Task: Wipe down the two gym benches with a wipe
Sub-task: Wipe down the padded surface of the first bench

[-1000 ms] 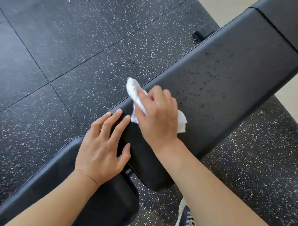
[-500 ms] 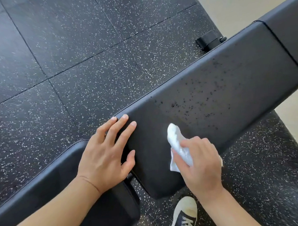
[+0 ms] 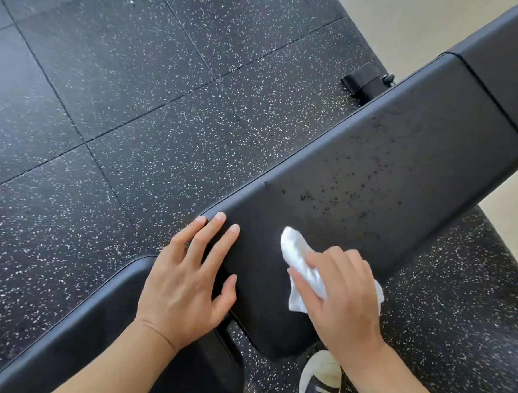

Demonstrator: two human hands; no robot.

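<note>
- The right hand had its fingers curled over the white wipe, pressing it flat on the near end of the long black pad.
- That pad was the landmark: the wipe sat on its top surface, near the rounded end closest to the person, with a white corner poking out ahead of the fingertips.
- The left hand lay spread and flat, fingers straight and apart, resting on the corner of the pad and holding nothing; it looked like a brace.
- Farther along the pad from the wipe, a scatter of dark droplets sat on the vinyl, untouched.
- Judged from this, the step in hand was wiping that pad, and most of its length was yet to be covered.
- To do it well: keep the palm low, press evenly, and run overlapping passes along the pad toward the droplets, right out to the edges.
- A second black pad sat beside the near end of the pad, under the left forearm.
- A shoe stood on the speckled floor just below the pad's near end.
</note>
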